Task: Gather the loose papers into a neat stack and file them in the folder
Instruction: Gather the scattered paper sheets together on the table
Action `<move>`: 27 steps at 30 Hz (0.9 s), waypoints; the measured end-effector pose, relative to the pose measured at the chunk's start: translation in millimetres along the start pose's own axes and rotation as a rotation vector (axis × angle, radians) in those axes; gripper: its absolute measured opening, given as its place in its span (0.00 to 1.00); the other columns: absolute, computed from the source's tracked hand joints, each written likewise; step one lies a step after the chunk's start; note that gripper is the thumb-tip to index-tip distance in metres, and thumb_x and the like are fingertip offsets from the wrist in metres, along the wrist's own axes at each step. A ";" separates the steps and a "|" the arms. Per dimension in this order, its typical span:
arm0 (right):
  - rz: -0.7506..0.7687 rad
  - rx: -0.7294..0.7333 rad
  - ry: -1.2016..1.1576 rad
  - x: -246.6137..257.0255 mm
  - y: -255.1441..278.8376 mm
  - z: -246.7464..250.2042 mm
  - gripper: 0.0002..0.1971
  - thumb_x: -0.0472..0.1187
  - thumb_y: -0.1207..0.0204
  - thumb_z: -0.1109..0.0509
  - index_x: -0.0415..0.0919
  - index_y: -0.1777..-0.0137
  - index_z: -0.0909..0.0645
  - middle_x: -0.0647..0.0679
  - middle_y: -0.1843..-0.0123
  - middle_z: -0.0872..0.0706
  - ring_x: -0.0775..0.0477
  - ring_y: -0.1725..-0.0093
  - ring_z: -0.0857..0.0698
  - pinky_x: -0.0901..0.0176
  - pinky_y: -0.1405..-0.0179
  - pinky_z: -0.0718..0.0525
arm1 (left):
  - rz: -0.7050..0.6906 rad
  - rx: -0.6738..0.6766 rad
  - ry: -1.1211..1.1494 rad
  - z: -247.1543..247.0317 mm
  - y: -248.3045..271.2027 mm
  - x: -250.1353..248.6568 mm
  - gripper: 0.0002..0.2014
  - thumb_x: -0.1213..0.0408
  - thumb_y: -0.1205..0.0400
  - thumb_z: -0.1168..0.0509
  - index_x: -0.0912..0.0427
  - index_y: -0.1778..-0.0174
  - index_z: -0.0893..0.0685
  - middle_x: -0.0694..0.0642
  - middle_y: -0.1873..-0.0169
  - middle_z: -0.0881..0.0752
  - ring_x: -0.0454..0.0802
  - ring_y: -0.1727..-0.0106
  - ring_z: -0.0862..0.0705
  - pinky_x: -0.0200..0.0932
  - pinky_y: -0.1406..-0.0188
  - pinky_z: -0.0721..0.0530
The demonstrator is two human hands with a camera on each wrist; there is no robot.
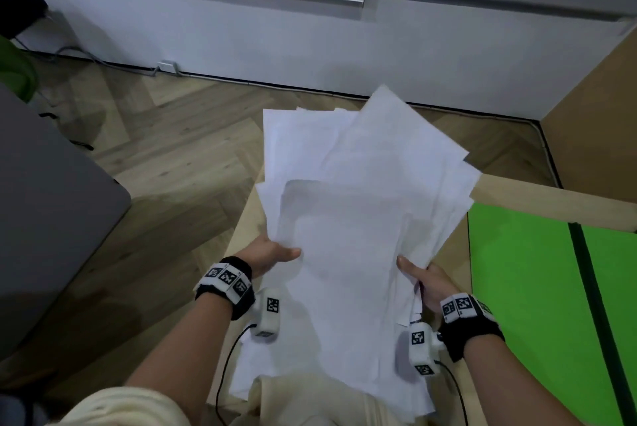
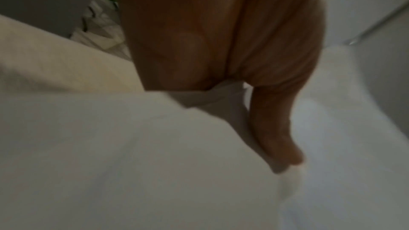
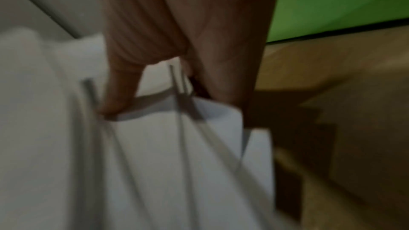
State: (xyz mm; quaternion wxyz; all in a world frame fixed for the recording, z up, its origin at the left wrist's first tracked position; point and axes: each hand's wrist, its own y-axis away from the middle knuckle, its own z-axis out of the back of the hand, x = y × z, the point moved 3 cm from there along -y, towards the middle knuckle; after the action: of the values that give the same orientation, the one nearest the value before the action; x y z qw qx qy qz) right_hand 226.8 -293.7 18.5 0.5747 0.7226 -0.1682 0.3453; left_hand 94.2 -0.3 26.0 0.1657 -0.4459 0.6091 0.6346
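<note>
An untidy sheaf of white papers [image 1: 365, 191] is held up over the light wooden table [image 1: 241, 239], its sheets fanned out at different angles. My left hand [image 1: 275, 255] grips the sheaf's left edge, thumb on top and fingers hidden beneath. My right hand [image 1: 422, 275] pinches the right edge the same way. The left wrist view shows that thumb [image 2: 274, 128] pressed on the papers [image 2: 132, 146]. In the right wrist view, a thumb [image 3: 119, 90] clamps several separated sheets [image 3: 177, 155]. A bright green folder [image 1: 524, 288] lies flat on the table to the right.
A grey sofa or cushion [image 1: 51, 205] stands at the left over herringbone wood floor [image 1: 172, 136]. A white wall [image 1: 275, 46] with cabinets runs behind. A brown board [image 1: 593, 115] stands at the right. Cream fabric [image 1: 310, 398] lies near my body.
</note>
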 end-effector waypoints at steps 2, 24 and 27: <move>0.021 0.102 -0.035 3.7 8.3 -2.5 0.49 0.56 0.66 0.11 0.37 0.41 0.18 0.44 0.46 0.08 0.45 0.49 0.09 0.53 0.52 0.11 | -0.025 0.036 0.029 7.2 1.8 0.0 0.35 0.65 0.41 0.17 0.60 0.36 0.17 0.60 0.41 0.10 0.60 0.40 0.12 0.60 0.37 0.17; 0.102 -0.234 0.256 -0.6 18.5 -21.0 0.41 0.45 0.46 0.14 0.35 0.33 0.27 0.46 0.41 0.18 0.42 0.40 0.19 0.52 0.38 0.23 | -0.016 -0.165 0.051 -0.5 7.7 14.8 0.25 0.79 0.34 0.32 0.73 0.39 0.19 0.68 0.50 0.12 0.65 0.50 0.14 0.48 0.66 0.12; 0.112 -0.068 0.224 4.5 21.1 -23.8 0.33 0.45 0.49 0.13 0.37 0.43 0.18 0.45 0.46 0.11 0.44 0.47 0.14 0.50 0.37 0.21 | 0.002 -0.193 0.078 7.1 4.7 21.0 0.32 0.77 0.36 0.31 0.73 0.32 0.22 0.69 0.43 0.14 0.64 0.47 0.14 0.51 0.56 0.13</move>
State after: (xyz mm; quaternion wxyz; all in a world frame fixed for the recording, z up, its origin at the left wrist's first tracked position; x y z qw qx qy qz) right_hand 209.1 -276.4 39.2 0.5940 0.6490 -0.1549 0.4494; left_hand 76.5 -1.7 11.8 0.0974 -0.4834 0.5515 0.6728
